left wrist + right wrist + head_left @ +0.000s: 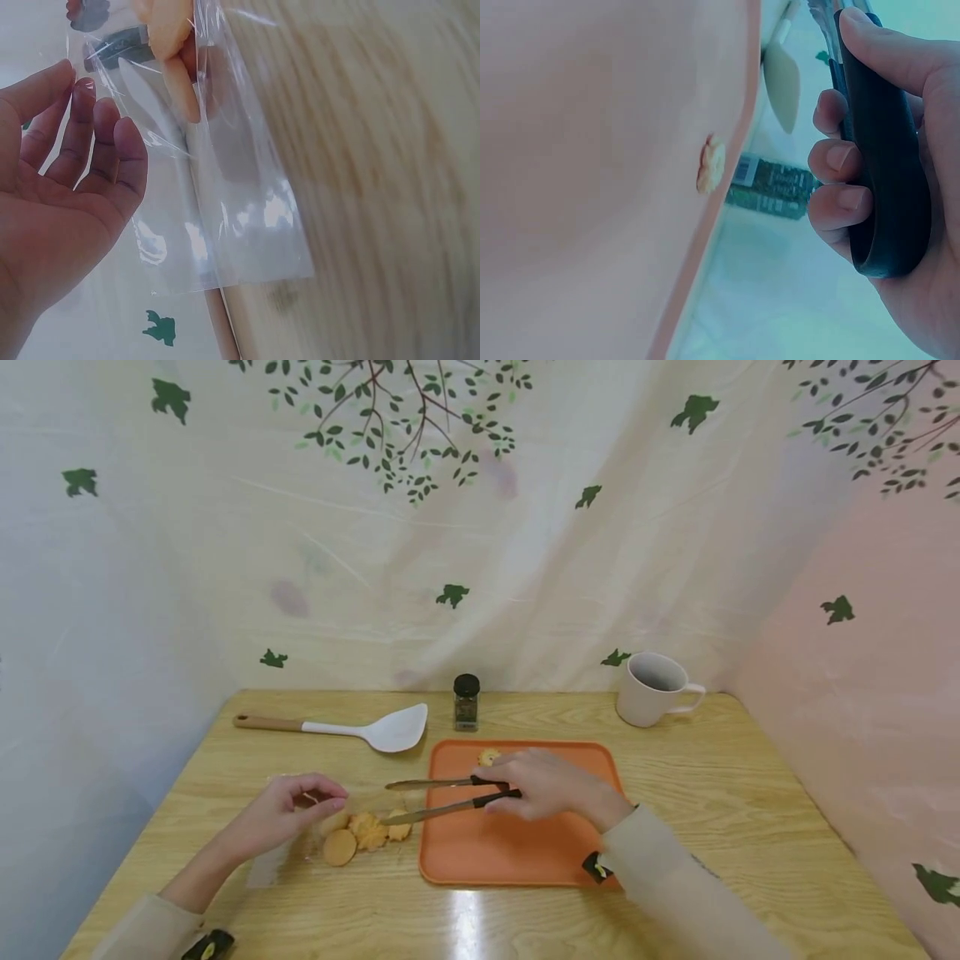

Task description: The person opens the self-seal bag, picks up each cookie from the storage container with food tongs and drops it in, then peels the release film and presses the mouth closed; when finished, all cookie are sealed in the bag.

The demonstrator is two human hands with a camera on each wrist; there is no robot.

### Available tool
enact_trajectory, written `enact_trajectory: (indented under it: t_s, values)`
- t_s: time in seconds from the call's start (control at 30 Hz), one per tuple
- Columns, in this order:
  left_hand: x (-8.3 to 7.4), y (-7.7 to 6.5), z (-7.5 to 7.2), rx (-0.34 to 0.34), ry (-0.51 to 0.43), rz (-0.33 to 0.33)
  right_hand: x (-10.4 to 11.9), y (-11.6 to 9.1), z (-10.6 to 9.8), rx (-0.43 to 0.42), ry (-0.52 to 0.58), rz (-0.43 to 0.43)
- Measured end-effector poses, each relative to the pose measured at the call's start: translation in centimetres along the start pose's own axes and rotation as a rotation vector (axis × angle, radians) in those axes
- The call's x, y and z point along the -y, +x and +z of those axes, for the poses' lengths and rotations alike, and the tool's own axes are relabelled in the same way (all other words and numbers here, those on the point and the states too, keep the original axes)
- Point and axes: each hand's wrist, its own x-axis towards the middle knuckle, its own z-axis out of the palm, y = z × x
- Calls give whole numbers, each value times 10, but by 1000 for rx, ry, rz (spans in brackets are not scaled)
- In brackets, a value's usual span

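Note:
My left hand (pixel 288 810) pinches the edge of a clear plastic bag (pixel 251 195) between thumb and index finger; the other fingers curl loosely. Several cookies (pixel 340 848), round and flower-shaped, lie at the bag beside the orange tray (pixel 517 860). From the head view I cannot tell which are inside the plastic. My right hand (pixel 551 787) grips metal tongs (pixel 438 812) by their black handles (pixel 889 165). The tongs point left past the tray's edge, arms spread apart, with the lower tip over the cookies. One small cookie (pixel 712 164) sits at the tray's far edge.
Behind the tray stands a spice jar (pixel 466 703) with a black lid. A white spatula (pixel 393 729) with a wooden handle lies at the back left. At the back right is a white mug (pixel 648 693). A leaf-printed curtain (pixel 337 568) hangs behind the wooden table (pixel 712 793).

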Motion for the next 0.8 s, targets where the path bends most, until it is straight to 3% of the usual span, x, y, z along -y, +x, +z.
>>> enact_trajectory:
  t_s: [0.3,0.8]
  values:
    - [8,5,6,13,12,-11,-7,-20,-13,-25,-3,79]
    - [8,-1,2,-18,7,23,-32,-59,-22,-52,-56,188]
